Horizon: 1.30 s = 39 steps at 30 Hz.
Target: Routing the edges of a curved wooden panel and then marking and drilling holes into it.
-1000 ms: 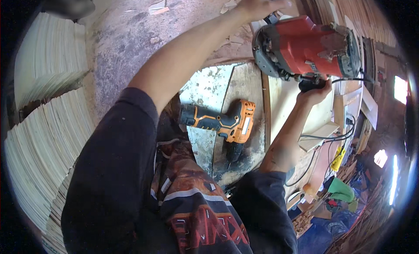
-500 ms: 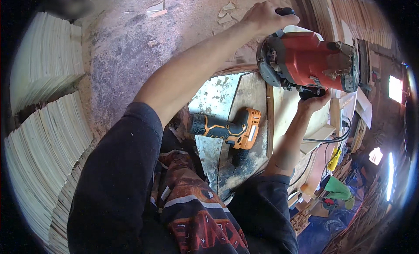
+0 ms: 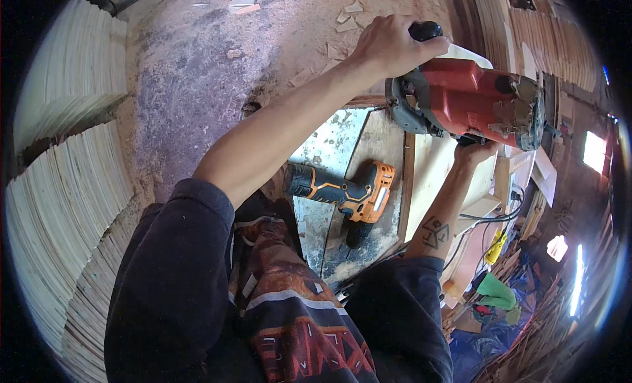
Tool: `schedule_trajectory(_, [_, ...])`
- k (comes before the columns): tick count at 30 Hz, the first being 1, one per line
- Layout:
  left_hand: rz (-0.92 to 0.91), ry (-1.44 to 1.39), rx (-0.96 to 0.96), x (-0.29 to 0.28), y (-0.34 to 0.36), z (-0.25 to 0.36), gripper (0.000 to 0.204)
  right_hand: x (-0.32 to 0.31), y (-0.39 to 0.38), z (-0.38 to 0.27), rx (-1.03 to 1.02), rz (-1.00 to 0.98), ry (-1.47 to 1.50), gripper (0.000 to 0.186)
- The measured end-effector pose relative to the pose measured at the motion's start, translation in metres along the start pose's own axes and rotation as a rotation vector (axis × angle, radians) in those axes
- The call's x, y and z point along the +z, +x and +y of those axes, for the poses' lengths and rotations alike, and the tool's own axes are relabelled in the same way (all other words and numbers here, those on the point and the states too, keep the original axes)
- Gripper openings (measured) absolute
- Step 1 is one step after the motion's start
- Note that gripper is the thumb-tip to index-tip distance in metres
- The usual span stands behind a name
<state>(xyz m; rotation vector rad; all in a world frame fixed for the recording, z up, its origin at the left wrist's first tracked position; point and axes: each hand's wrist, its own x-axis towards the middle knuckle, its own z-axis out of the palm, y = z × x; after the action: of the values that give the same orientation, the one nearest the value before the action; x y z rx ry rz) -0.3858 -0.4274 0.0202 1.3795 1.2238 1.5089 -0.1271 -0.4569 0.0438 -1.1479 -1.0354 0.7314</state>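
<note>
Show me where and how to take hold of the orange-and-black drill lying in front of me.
Grip the drill mid-handle, probably from above. It lies on its side with the upper face uncovered, and the slim handle runs between a blocky black end and the orange body. Best keep off the chuck, which points toward you.

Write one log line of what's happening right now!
left hand: on black knob | right hand: on opposite handle | tool: red power tool | nearby: orange-black drill

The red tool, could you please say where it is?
The red tool is in the head view's upper right, between left hand and right hand, beyond the drill.
</note>
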Motion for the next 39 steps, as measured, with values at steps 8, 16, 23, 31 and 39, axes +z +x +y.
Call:
schedule_trajectory(8, [0.104,0.009,-0.013,0.000,-0.008,0.004,0.040,-0.005,0.004,0.006,0.085,0.006,0.125,0.047])
schedule_trajectory(16, [-0.169,-0.104,0.042,0.030,0.058,-0.003,0.038,-0.023,-0.022,0.005,0.099,0.322,0.039,0.041])
schedule_trajectory(23, [-0.224,-0.325,0.205,0.033,0.086,-0.008,0.036,-0.025,-0.021,0.014,-0.127,0.396,-0.084,0.032])
schedule_trajectory(31, [-0.241,-0.105,0.039,0.023,0.100,-0.011,0.051,0.002,-0.004,0.010,-0.079,0.364,-0.055,0.033])
schedule_trajectory(39, [-0.249,-0.037,0.081,0.024,0.127,-0.022,0.055,0.014,0.011,0.014,-0.081,0.310,0.003,0.034])
